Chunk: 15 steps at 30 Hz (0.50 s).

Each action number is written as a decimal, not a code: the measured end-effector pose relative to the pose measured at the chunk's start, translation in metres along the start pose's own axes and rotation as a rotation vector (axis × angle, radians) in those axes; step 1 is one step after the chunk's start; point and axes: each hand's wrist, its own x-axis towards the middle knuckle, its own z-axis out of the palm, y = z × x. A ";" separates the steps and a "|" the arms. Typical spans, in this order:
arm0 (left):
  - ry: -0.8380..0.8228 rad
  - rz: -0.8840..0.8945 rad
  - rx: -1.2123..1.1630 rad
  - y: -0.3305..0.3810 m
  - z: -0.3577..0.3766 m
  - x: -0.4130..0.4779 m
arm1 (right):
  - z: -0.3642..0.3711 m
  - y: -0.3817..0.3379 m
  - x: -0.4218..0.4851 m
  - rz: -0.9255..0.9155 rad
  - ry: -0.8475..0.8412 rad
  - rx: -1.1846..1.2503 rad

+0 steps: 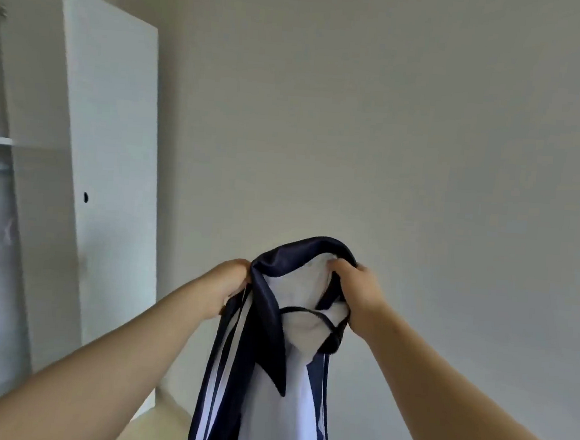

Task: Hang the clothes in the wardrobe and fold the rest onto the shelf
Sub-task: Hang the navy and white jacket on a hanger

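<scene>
One navy-and-white garment (271,325) — two hands grip it, left hand (225,287) and right hand (362,295).

2 arms outstretched; L hand (227,286) & R hand (357,293) grip garment (268,307).

We have a single view, from a wide-angle camera worn on our head. We face forward at a plain wall (425,126), which fills most of the frame, with a strip of floor (168,424) low at the left. Our left hand (227,286) and right hand (358,296) sit near the lens, low in the middle, arms stretched out from the bottom corners, both gripping the garment (273,339) between them. The wardrobe door (109,138) stands close by at the left edge, its lines leaning under the wide lens
</scene>
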 end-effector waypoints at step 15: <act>0.395 0.072 0.582 -0.122 -0.256 -0.023 | 0.328 0.002 0.000 -0.199 -0.622 0.000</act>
